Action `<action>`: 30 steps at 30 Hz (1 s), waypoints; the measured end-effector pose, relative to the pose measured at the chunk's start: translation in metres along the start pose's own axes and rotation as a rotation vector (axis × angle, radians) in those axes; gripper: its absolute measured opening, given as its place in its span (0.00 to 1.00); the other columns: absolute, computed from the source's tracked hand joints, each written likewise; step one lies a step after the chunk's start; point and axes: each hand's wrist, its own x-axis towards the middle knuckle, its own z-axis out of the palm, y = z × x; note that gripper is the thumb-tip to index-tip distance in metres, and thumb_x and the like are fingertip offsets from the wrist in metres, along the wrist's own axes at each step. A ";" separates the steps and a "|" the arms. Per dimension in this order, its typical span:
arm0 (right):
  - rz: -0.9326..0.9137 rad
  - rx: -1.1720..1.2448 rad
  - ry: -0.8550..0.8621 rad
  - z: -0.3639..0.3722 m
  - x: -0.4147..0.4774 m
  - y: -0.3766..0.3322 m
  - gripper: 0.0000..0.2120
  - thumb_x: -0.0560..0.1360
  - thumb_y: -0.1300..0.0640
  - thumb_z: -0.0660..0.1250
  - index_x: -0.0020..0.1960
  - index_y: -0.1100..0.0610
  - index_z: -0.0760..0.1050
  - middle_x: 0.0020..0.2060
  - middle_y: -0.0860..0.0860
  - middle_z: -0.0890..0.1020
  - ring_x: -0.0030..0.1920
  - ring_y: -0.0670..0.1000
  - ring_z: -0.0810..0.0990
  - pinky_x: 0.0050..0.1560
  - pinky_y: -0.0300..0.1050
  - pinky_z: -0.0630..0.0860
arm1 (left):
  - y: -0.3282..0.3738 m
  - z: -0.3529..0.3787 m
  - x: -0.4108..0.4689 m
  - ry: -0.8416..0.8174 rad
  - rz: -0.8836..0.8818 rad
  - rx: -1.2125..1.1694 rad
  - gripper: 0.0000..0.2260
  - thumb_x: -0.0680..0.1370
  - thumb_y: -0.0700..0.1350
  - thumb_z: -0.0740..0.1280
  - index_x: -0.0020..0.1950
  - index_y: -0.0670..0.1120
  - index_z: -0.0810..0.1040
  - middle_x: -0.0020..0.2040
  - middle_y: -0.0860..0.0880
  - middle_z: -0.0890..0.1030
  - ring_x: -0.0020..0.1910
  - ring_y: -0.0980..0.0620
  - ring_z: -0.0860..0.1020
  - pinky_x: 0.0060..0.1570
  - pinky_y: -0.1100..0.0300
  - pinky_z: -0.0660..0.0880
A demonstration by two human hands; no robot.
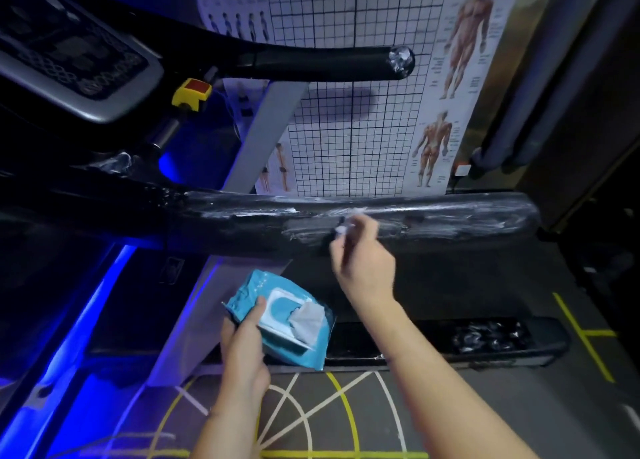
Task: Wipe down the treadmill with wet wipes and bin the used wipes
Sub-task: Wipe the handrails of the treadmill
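**Wipe pressed to the treadmill's near handrail**

The treadmill [69, 53] fills the left and centre of the frame, with its near handrail [450, 219] running across the middle, streaked white. A gridded wall chart [346, 129] hangs behind it, upper centre. At lower centre, the left hand [242, 347] grips a blue pack of wet wipes [256, 287], thumb over its top, and a sheet [306, 320] pokes from the open flap. The right hand [367, 271], motion-blurred, pinches a small white wipe [343, 229] against the handrail.
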 end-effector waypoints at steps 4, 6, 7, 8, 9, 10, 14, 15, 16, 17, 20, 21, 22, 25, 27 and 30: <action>0.111 -0.008 -0.052 -0.003 0.020 0.010 0.17 0.79 0.55 0.65 0.66 0.54 0.69 0.49 0.54 0.85 0.47 0.63 0.83 0.42 0.52 0.73 | -0.005 0.002 -0.005 -0.035 -0.013 0.049 0.16 0.82 0.39 0.70 0.70 0.46 0.77 0.58 0.42 0.85 0.48 0.44 0.83 0.23 0.55 0.79; 0.171 -0.010 0.028 -0.020 0.025 0.034 0.15 0.79 0.55 0.64 0.65 0.56 0.70 0.52 0.56 0.84 0.47 0.65 0.82 0.43 0.53 0.74 | -0.006 -0.002 -0.004 -0.055 -0.020 0.099 0.15 0.82 0.41 0.70 0.69 0.49 0.77 0.57 0.42 0.85 0.48 0.42 0.83 0.24 0.44 0.81; 0.184 -0.010 0.083 -0.031 0.027 0.047 0.14 0.80 0.56 0.63 0.65 0.57 0.70 0.52 0.57 0.84 0.46 0.66 0.82 0.42 0.53 0.74 | -0.004 -0.002 -0.004 -0.067 -0.031 0.126 0.15 0.82 0.43 0.71 0.68 0.51 0.77 0.56 0.43 0.85 0.48 0.41 0.83 0.27 0.37 0.82; 0.201 -0.019 0.135 -0.042 0.030 0.062 0.14 0.80 0.56 0.62 0.64 0.57 0.69 0.50 0.56 0.84 0.45 0.66 0.82 0.41 0.53 0.74 | -0.004 -0.003 -0.002 -0.074 -0.031 0.140 0.14 0.82 0.43 0.71 0.67 0.52 0.76 0.55 0.44 0.85 0.48 0.41 0.83 0.28 0.36 0.82; 0.227 -0.038 0.174 -0.053 0.034 0.077 0.13 0.81 0.56 0.60 0.64 0.57 0.68 0.48 0.56 0.84 0.43 0.66 0.82 0.40 0.53 0.73 | -0.004 -0.001 -0.002 -0.073 -0.022 0.131 0.15 0.82 0.42 0.71 0.67 0.50 0.77 0.55 0.44 0.85 0.48 0.42 0.83 0.29 0.42 0.83; 0.261 -0.058 0.202 -0.064 0.037 0.089 0.13 0.81 0.57 0.59 0.64 0.58 0.67 0.47 0.55 0.83 0.42 0.66 0.82 0.39 0.52 0.73 | -0.005 0.002 0.001 -0.064 -0.010 0.110 0.15 0.82 0.40 0.71 0.68 0.48 0.77 0.58 0.42 0.85 0.48 0.43 0.84 0.31 0.49 0.83; 0.309 -0.059 0.251 -0.086 0.037 0.104 0.14 0.81 0.57 0.61 0.65 0.57 0.66 0.45 0.57 0.83 0.43 0.66 0.82 0.40 0.54 0.75 | -0.010 0.019 0.005 -0.074 -0.029 0.039 0.17 0.82 0.37 0.69 0.71 0.41 0.77 0.63 0.41 0.83 0.46 0.49 0.84 0.33 0.58 0.82; 0.260 -0.035 0.233 -0.084 0.032 0.097 0.14 0.80 0.57 0.62 0.65 0.58 0.67 0.47 0.56 0.84 0.44 0.65 0.83 0.42 0.53 0.75 | -0.015 0.022 0.004 -0.075 -0.045 0.022 0.18 0.82 0.38 0.70 0.72 0.41 0.77 0.63 0.41 0.83 0.47 0.49 0.84 0.34 0.58 0.82; 0.196 -0.013 0.184 -0.078 0.025 0.089 0.15 0.79 0.57 0.64 0.65 0.57 0.68 0.49 0.54 0.85 0.46 0.63 0.83 0.43 0.52 0.76 | -0.020 0.024 0.004 -0.071 -0.055 0.007 0.20 0.81 0.38 0.70 0.73 0.41 0.76 0.64 0.41 0.83 0.49 0.47 0.84 0.37 0.56 0.82; 0.127 -0.012 0.111 -0.069 0.020 0.082 0.16 0.79 0.56 0.65 0.65 0.57 0.69 0.50 0.53 0.85 0.48 0.61 0.83 0.44 0.51 0.76 | -0.025 0.026 0.004 -0.069 -0.061 0.002 0.21 0.81 0.38 0.71 0.74 0.41 0.76 0.65 0.41 0.83 0.53 0.44 0.84 0.40 0.55 0.81; 0.041 -0.065 -0.079 -0.053 0.013 0.080 0.16 0.77 0.56 0.68 0.63 0.55 0.71 0.51 0.52 0.84 0.52 0.58 0.82 0.45 0.51 0.76 | -0.036 0.029 0.002 -0.074 -0.091 0.004 0.21 0.80 0.39 0.72 0.73 0.42 0.77 0.66 0.41 0.83 0.60 0.41 0.83 0.45 0.53 0.79; 0.052 -0.080 -0.076 -0.055 0.015 0.086 0.14 0.77 0.56 0.68 0.61 0.55 0.71 0.51 0.52 0.83 0.52 0.58 0.81 0.46 0.52 0.76 | -0.038 0.029 0.002 -0.071 -0.098 0.005 0.21 0.80 0.39 0.72 0.73 0.43 0.77 0.66 0.41 0.83 0.60 0.41 0.83 0.44 0.53 0.79; 0.065 -0.085 -0.037 -0.060 0.018 0.095 0.14 0.77 0.57 0.68 0.61 0.55 0.72 0.51 0.53 0.83 0.52 0.60 0.81 0.46 0.53 0.77 | -0.039 0.028 0.002 -0.071 -0.108 0.009 0.20 0.80 0.39 0.72 0.72 0.43 0.78 0.65 0.41 0.83 0.58 0.42 0.84 0.41 0.54 0.80; 0.247 -0.079 0.177 -0.089 0.027 0.133 0.14 0.80 0.58 0.64 0.64 0.57 0.71 0.50 0.58 0.84 0.49 0.64 0.81 0.44 0.52 0.74 | -0.039 0.026 0.000 -0.082 -0.140 0.045 0.18 0.82 0.39 0.70 0.71 0.45 0.77 0.60 0.42 0.83 0.46 0.45 0.82 0.22 0.56 0.78; 0.425 -0.089 0.280 -0.114 0.033 0.159 0.11 0.81 0.57 0.60 0.63 0.57 0.70 0.48 0.61 0.83 0.47 0.67 0.81 0.41 0.51 0.68 | -0.041 0.022 0.000 -0.068 -0.137 0.055 0.19 0.82 0.39 0.70 0.73 0.45 0.76 0.61 0.41 0.82 0.44 0.46 0.81 0.18 0.57 0.76; 0.476 -0.105 0.336 -0.133 0.032 0.173 0.10 0.81 0.56 0.61 0.61 0.56 0.71 0.47 0.60 0.84 0.48 0.66 0.81 0.42 0.50 0.68 | -0.044 0.022 0.001 -0.070 -0.125 0.065 0.21 0.81 0.39 0.71 0.74 0.45 0.76 0.64 0.41 0.83 0.45 0.46 0.82 0.20 0.57 0.77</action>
